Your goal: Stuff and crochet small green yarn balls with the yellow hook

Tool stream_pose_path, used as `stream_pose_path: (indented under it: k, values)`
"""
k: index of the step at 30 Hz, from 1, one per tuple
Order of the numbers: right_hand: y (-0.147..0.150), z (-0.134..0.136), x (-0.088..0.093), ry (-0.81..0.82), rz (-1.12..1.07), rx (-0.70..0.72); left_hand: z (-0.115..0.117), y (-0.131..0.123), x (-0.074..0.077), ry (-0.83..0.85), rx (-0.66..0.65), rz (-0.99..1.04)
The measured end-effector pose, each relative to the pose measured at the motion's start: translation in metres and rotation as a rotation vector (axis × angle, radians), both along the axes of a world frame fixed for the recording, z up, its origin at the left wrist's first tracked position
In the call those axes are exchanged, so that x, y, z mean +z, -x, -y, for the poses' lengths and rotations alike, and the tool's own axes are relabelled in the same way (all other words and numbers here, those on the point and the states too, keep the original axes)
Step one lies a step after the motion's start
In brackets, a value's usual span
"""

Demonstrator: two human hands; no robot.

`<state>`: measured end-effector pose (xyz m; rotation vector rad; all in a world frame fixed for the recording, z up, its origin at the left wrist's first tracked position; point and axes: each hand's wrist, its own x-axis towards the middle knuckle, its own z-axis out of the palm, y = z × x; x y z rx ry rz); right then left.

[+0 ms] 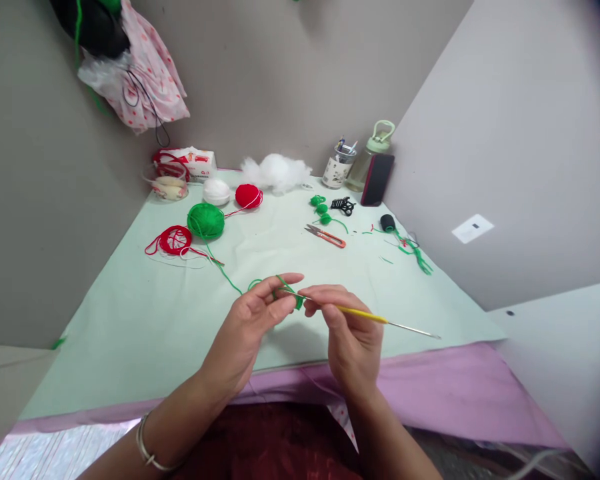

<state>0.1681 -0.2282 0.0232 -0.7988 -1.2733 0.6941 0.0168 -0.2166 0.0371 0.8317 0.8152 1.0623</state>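
My right hand [353, 327] is closed round the yellow handle of a crochet hook [363, 313], whose bare metal end sticks out to the right. The hook's other tip reaches into a small green crochet piece [299, 302]. My left hand [260, 317] pinches that piece between thumb and fingers, with green yarn looped over the raised index finger. From there the strand runs back across the table to a green yarn ball [206, 221]. Both hands are held just above the table's front part, close together. The fingers partly hide the piece.
Red yarn [175, 240], a red ball [249, 196] and a white ball [216, 192] lie at left. Orange thread snips [326, 236], small green pieces [321, 209] and a black clip [343, 206] lie right of centre. White stuffing [276, 173], a phone [377, 180] and a bottle [367, 160] stand behind.
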Motion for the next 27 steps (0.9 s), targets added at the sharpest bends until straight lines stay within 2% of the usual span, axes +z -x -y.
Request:
stream_pose_path:
  k: [4, 7, 12, 17, 22, 27]
  values:
    - [-0.001, 0.002, -0.001, -0.025, 0.037, -0.018, 0.000, -0.002, 0.001, 0.024, 0.009, 0.050]
    - [-0.005, 0.002, -0.004, 0.027, 0.017, -0.026, -0.002, -0.001, 0.001, 0.027, 0.006, 0.039]
    - [-0.012, 0.002, -0.002, 0.126, -0.028, 0.102, -0.004, 0.005, 0.004, -0.001, 0.044, -0.015]
    - [-0.013, 0.005, 0.003, -0.052, 0.196, 0.006, -0.003, 0.005, 0.001, -0.041, 0.070, -0.035]
    - [-0.015, 0.009, -0.002, -0.282, 0.491, -0.083, -0.001, 0.004, -0.001, -0.049, 0.063, -0.024]
    - [-0.009, 0.009, -0.007, -0.292, 0.389, -0.112, -0.001, 0.003, 0.001, -0.014, 0.074, -0.009]
